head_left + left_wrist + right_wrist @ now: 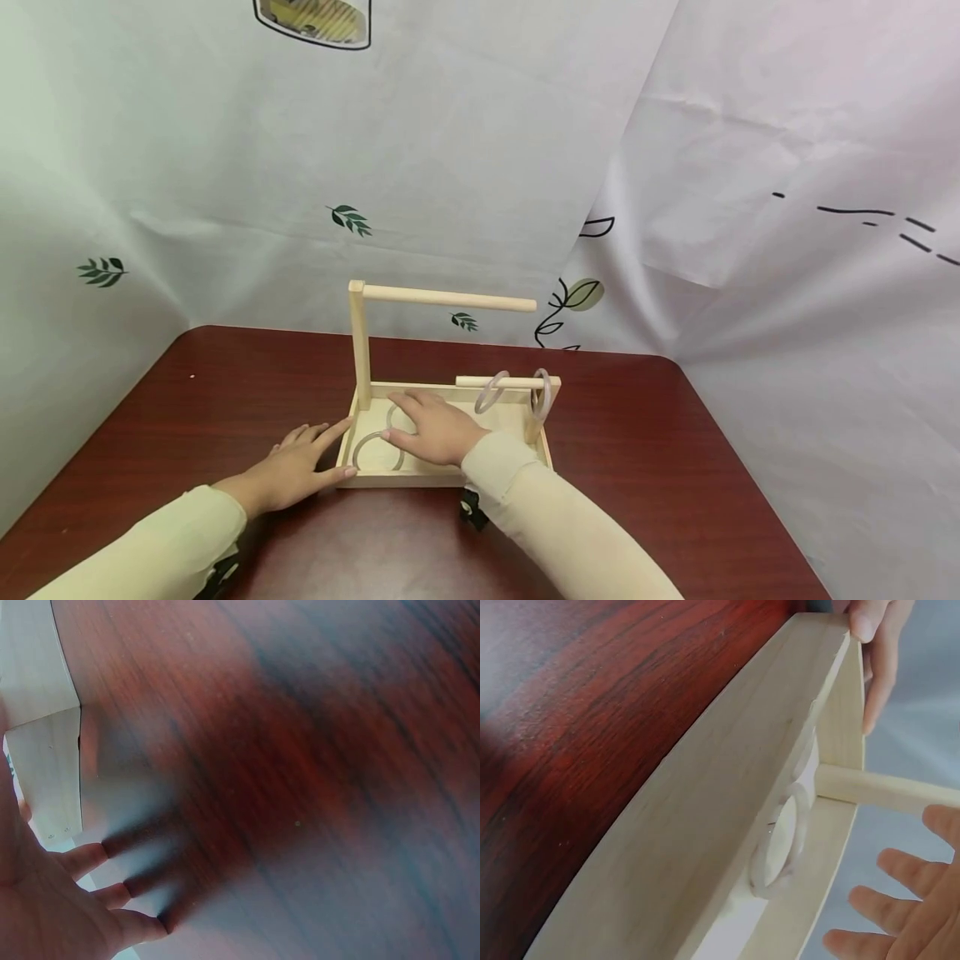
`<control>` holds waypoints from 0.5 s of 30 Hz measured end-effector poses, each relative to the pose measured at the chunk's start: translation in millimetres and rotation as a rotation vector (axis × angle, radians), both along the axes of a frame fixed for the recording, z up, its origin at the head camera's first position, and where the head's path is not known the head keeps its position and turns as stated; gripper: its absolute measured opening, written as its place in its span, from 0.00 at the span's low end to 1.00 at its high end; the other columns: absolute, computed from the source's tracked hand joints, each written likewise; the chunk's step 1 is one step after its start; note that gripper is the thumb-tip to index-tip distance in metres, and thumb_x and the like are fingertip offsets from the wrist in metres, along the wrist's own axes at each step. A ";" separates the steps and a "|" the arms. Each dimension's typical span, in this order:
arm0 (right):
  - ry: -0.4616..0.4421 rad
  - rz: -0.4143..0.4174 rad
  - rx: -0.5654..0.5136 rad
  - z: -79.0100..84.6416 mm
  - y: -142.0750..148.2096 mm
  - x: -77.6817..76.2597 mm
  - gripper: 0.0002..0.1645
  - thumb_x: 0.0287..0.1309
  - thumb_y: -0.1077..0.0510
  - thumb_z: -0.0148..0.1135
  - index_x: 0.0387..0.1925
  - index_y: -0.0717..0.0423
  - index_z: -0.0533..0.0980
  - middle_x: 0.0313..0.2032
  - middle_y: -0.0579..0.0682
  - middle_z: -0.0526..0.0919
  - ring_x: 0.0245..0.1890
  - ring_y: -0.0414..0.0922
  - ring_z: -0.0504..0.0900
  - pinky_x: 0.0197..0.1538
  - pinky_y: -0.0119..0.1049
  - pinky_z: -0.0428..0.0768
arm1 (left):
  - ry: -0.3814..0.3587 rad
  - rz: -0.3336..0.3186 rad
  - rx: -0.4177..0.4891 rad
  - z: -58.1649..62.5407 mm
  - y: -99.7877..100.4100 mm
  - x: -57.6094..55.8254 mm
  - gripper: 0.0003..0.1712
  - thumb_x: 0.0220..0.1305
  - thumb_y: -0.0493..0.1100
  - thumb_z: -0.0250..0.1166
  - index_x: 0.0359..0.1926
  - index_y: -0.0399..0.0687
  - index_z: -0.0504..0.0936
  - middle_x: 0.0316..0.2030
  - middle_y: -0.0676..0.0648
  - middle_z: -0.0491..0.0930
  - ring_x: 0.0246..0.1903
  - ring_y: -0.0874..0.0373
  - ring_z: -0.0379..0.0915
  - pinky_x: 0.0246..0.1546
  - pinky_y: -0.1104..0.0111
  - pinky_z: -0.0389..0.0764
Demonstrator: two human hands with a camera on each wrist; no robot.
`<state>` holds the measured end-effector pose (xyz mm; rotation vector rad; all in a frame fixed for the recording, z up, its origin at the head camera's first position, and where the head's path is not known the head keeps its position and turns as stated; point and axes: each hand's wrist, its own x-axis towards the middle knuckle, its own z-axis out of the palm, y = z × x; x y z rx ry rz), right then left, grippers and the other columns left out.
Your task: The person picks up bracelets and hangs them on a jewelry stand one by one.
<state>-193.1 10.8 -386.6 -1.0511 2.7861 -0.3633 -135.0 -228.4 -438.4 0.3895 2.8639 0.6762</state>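
A shallow light wooden tray (408,481) holds two pale rings at its left: a front ring (358,448) and a rear ring (388,417), partly hidden. My right hand (442,429) hovers over them with fingers spread; the right wrist view shows those fingers apart from a ring (759,870). At the tray's left front corner, my left hand (288,475) touches the wall with thumb and index finger. Its other fingers extend straight in the left wrist view. Two more rings, one inner (482,403) and one outer (545,408), hang on the short peg (517,382).
A tall post (361,350) rises from the tray's left side, carrying a long horizontal bar (450,297) above the right hand. The tray stands on a dark red-brown table (622,467). White printed cloth (480,167) hangs behind and beside the table.
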 end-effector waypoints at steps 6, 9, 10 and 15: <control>-0.057 -0.031 0.007 -5.0 -7.6 -6.1 0.40 0.66 0.32 0.44 0.73 0.45 0.58 0.69 0.50 0.65 0.69 0.48 0.63 0.65 0.43 0.67 | 0.008 -0.001 0.004 0.2 -0.3 1.1 0.47 0.61 0.72 0.55 0.74 0.54 0.57 0.64 0.26 0.62 0.63 0.22 0.51 0.50 0.27 0.56; -0.079 -0.053 0.001 -6.8 -10.2 -8.4 0.41 0.66 0.31 0.44 0.73 0.45 0.58 0.69 0.50 0.65 0.69 0.47 0.63 0.65 0.43 0.67 | 0.009 0.000 0.006 0.4 -0.2 1.3 0.47 0.61 0.72 0.55 0.74 0.54 0.57 0.64 0.26 0.62 0.63 0.22 0.51 0.50 0.27 0.56; -0.084 -0.060 -0.003 -7.8 -10.9 -9.3 0.41 0.66 0.31 0.45 0.73 0.45 0.59 0.69 0.50 0.65 0.69 0.48 0.64 0.65 0.42 0.67 | 0.009 0.000 0.007 0.4 -0.2 1.3 0.47 0.61 0.72 0.55 0.74 0.54 0.57 0.64 0.26 0.62 0.63 0.22 0.52 0.51 0.27 0.56; -0.103 -0.093 0.003 -14.2 -12.9 -14.3 0.41 0.64 0.31 0.46 0.72 0.45 0.59 0.68 0.49 0.66 0.69 0.47 0.63 0.66 0.41 0.66 | 0.007 -0.002 0.010 0.1 0.2 1.3 0.47 0.61 0.72 0.55 0.74 0.55 0.57 0.64 0.27 0.62 0.63 0.22 0.51 0.50 0.27 0.56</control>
